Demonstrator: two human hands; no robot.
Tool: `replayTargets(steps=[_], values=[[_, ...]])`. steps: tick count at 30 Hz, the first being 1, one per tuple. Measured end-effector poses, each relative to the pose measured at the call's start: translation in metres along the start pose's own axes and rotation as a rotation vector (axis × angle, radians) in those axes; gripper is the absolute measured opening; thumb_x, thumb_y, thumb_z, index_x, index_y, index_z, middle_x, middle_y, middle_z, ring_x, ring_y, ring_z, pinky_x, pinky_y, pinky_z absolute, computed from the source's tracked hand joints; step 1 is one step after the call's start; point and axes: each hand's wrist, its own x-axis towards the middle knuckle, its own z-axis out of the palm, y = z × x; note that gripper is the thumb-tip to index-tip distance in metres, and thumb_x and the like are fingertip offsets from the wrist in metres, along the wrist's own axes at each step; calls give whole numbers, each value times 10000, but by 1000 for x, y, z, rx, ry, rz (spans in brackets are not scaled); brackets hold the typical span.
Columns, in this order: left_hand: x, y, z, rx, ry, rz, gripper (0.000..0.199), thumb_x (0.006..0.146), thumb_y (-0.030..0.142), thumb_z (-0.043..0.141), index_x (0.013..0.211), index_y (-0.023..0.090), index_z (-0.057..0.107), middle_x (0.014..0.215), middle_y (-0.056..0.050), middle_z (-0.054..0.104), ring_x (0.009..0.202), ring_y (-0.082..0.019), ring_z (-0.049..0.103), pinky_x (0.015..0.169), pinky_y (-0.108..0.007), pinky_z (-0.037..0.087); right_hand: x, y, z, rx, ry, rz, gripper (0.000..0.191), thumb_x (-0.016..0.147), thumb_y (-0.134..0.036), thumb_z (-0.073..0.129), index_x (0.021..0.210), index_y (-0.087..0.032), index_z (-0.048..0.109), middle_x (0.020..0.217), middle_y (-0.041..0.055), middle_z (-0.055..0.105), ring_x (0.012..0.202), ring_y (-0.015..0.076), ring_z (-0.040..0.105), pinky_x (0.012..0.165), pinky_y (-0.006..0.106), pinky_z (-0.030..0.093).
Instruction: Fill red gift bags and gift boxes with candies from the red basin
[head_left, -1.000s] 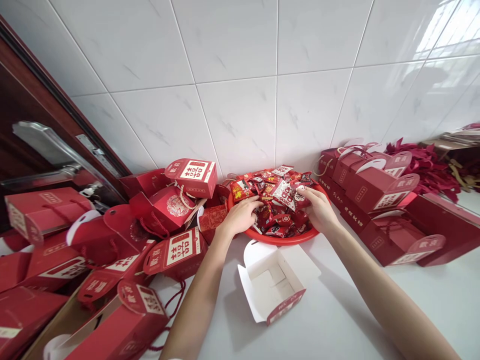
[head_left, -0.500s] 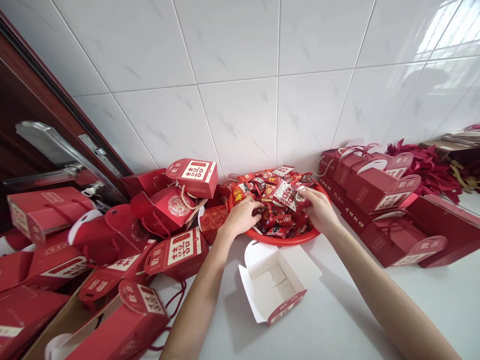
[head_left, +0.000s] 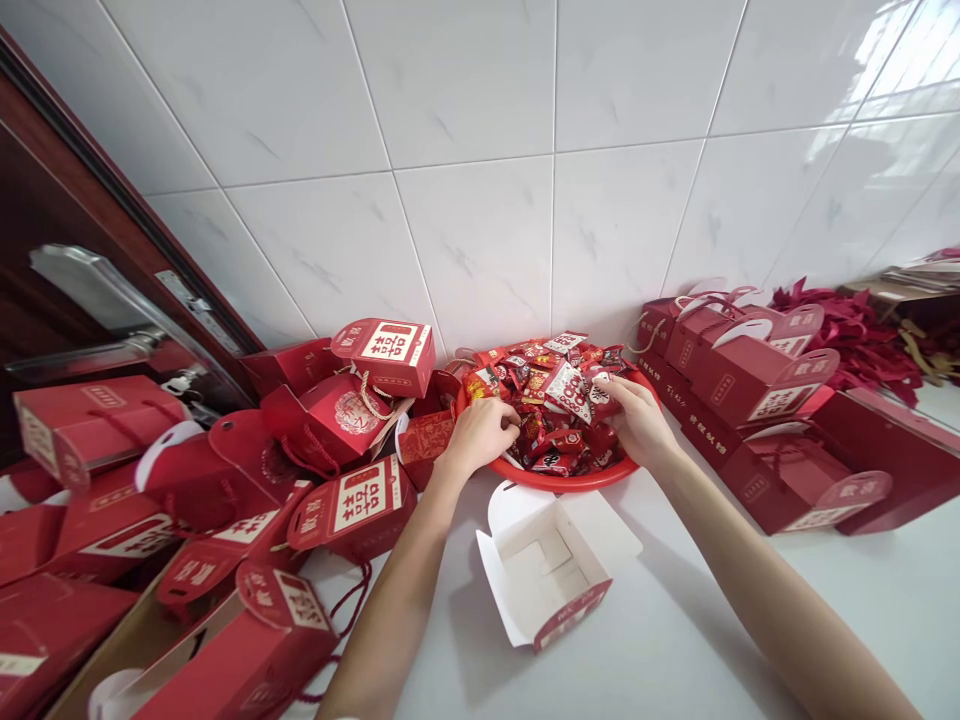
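A red basin heaped with red-wrapped candies stands against the wall. My left hand is at its left side, fingers curled together over the candies; what they hold is hidden. At the right side, my right hand pinches a red candy packet with dark print on a pale patch. Beside that packet lies a white-and-red patterned packet. An open gift box, white inside and red outside, sits on the white table in front of the basin, its flaps spread.
Many red gift boxes with rope handles are piled on the left, near a door handle. More closed boxes stand stacked on the right, with dark red ribbons behind them. A tiled wall rises behind the basin.
My left hand's fingers have curled in tighter over the candies. My right hand stays nearly in place at the red packet. The open box has not moved.
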Motion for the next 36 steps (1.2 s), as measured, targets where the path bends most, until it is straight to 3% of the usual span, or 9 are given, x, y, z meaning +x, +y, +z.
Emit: replayTargets(steps=[6, 13, 16, 21, 27, 31, 36], values=[[1, 2, -9, -405, 134, 86, 276, 750, 167, 574, 916, 172, 794, 741, -22, 721, 714, -171, 662, 736, -272, 541, -1, -1, 1, -5, -12, -9, 357, 549, -452, 910, 695, -213, 689, 666, -7, 661, 559, 147, 585, 485, 257, 453], [3, -7, -7, -607, 111, 62, 309, 711, 199, 608, 968, 147, 772, 681, 8, 647, 598, -121, 597, 615, -230, 501, 0, 0, 0, -29, -10, -23, 348, 564, -454, 899, 681, -217, 672, 608, -26, 615, 506, 132, 545, 432, 253, 398], [5, -11, -2, -579, 132, 27, 308, 721, 175, 602, 979, 152, 768, 741, -10, 692, 650, -143, 645, 661, -252, 538, 0, 0, 0, -20, -12, -17, 353, 554, -454, 904, 696, -216, 686, 642, -18, 647, 527, 138, 567, 448, 255, 425], [7, -12, 7, -472, 146, 64, 307, 752, 93, 580, 986, 170, 763, 1055, -79, 747, 925, -195, 711, 876, -317, 576, 0, -1, 0, -8, -4, -7, 375, 521, -467, 922, 671, -216, 687, 645, -12, 651, 529, 137, 563, 432, 244, 420], [5, -9, 10, -347, 114, 134, 259, 816, 140, 633, 1037, 193, 758, 1101, -81, 749, 1047, -229, 692, 1007, -386, 526, 1, 0, 0, -35, -8, -22, 389, 522, -488, 923, 687, -216, 700, 656, -15, 656, 559, 141, 575, 494, 255, 475], [5, -2, 11, -483, 170, 146, 303, 817, 248, 691, 1110, 186, 734, 1204, -88, 723, 1151, -249, 658, 1058, -390, 494, -3, 0, 2, -101, -91, -43, 387, 557, -531, 907, 676, -225, 702, 684, -15, 657, 638, 157, 605, 595, 275, 542], [5, 10, 16, -773, 131, 103, 364, 867, 444, 661, 1075, 153, 728, 1107, -86, 759, 1056, -260, 695, 963, -362, 542, -7, -1, 4, -148, -234, -29, 367, 612, -542, 887, 695, -222, 727, 731, -12, 676, 714, 160, 631, 699, 297, 576]])
